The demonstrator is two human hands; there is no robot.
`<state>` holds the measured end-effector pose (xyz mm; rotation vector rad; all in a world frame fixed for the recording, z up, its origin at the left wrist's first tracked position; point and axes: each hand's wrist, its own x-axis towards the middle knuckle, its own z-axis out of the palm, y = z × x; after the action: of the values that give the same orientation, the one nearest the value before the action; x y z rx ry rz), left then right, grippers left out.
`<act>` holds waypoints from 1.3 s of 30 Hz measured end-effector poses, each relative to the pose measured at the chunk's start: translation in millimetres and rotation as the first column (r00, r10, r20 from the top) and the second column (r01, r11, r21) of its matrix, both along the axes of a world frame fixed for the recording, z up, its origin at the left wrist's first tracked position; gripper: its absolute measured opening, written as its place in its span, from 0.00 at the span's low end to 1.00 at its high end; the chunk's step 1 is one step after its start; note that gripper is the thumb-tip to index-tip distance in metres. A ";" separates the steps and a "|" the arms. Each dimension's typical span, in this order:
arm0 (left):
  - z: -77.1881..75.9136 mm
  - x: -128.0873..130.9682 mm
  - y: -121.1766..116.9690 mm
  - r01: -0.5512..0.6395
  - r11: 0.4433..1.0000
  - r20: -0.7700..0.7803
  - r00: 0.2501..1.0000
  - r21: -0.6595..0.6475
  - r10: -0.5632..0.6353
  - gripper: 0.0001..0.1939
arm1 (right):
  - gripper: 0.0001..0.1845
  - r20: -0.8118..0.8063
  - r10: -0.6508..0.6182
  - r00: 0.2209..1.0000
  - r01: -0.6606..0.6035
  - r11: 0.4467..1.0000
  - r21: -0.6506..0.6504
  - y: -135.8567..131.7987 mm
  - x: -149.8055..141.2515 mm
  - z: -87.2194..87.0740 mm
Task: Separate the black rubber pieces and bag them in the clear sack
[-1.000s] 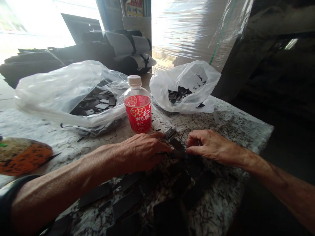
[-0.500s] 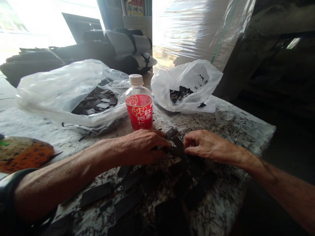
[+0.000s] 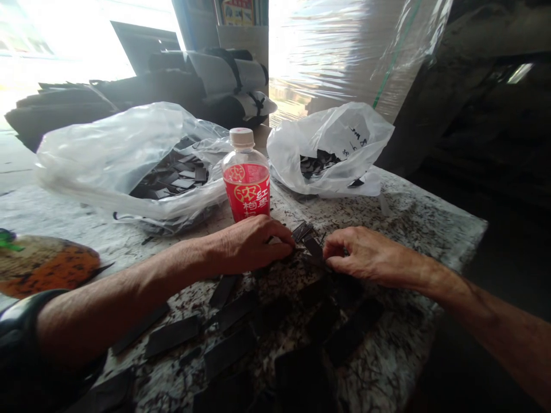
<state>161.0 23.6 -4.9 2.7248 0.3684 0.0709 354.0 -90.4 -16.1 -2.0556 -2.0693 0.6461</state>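
Note:
My left hand [image 3: 252, 245] lies knuckles up on the speckled stone table [image 3: 408, 223], fingers curled and pinching the end of a black strip [image 3: 310, 245]. Opposite it, my right hand [image 3: 365, 254] is closed in a pinch on the other side of the same small bunch of black strips. Several more black strips [image 3: 228, 318] lie scattered on the table in front of me, under and below my forearms.
A red-labelled drink bottle [image 3: 247, 183] stands just behind my left hand. Behind it, a large clear bag of black pieces [image 3: 129, 160] lies to the left and a smaller white bag [image 3: 336, 149] to the right. An orange-patterned object [image 3: 43, 267] sits at far left. The table's edge runs along the right.
My left hand has drawn back slightly to the left and curled tighter, uncovering strips beneath the forearm. My right hand has stayed almost in place.

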 end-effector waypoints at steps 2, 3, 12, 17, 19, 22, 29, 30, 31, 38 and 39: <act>3.0 0.6 -0.9 -0.027 0.999 0.002 1.000 -0.026 0.027 0.13 | 0.06 0.024 0.003 1.000 -0.003 1.000 -0.001 -1.0 -2.5 1.7; 4.3 0.8 -2.0 -0.043 0.999 0.007 0.999 -0.023 0.043 0.13 | 0.06 0.041 0.002 0.999 -0.002 1.000 0.002 -1.5 -4.0 2.4; 11.7 -8.9 -31.8 0.013 0.970 -0.027 1.000 0.242 -0.007 0.13 | 0.04 0.099 -0.049 0.994 0.045 0.998 0.045 -1.1 -11.5 3.5; 4.8 -10.7 -31.2 0.044 0.962 -0.053 0.998 0.269 -0.031 0.08 | 0.04 0.071 -0.056 0.996 0.054 0.998 0.039 -0.3 -15.2 5.1; 0.3 -9.0 -28.7 0.023 0.956 -0.063 0.998 0.292 -0.005 0.09 | 0.04 0.070 -0.056 0.996 0.054 0.998 0.028 -0.4 -16.2 5.6; -4.8 -6.6 -26.4 0.010 0.957 -0.085 0.996 0.291 0.016 0.09 | 0.03 0.075 -0.061 0.995 0.059 0.998 0.021 -0.3 -16.5 5.4; -9.8 -0.7 -21.2 0.003 0.960 -0.100 0.995 0.280 0.026 0.09 | 0.03 0.073 -0.054 0.996 0.052 0.998 0.022 0.0 -15.6 1.9; -9.8 0.0 -19.3 -0.009 0.960 -0.101 0.994 0.279 0.039 0.09 | 0.03 0.066 -0.047 0.997 0.045 0.998 0.035 -0.5 -15.0 1.1; -9.3 0.1 -17.1 -0.028 0.959 -0.102 0.993 0.281 0.059 0.08 | 0.03 0.057 -0.042 0.997 0.040 0.998 0.046 -1.0 -14.4 0.4; 4.7 -21.7 -16.1 -0.045 0.918 -0.095 0.991 0.393 0.089 0.06 | 0.04 0.015 -0.051 0.999 0.050 0.996 0.068 -1.4 -13.2 -2.8; 6.7 -25.9 -20.0 -0.027 0.913 -0.091 0.993 0.408 0.070 0.05 | 0.04 0.016 -0.052 0.999 0.050 0.996 0.070 -1.1 -13.6 -3.0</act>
<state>135.2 3.6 1.7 3.1402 0.5002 0.0208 340.4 -91.5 -19.1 -2.0757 -2.0120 0.5414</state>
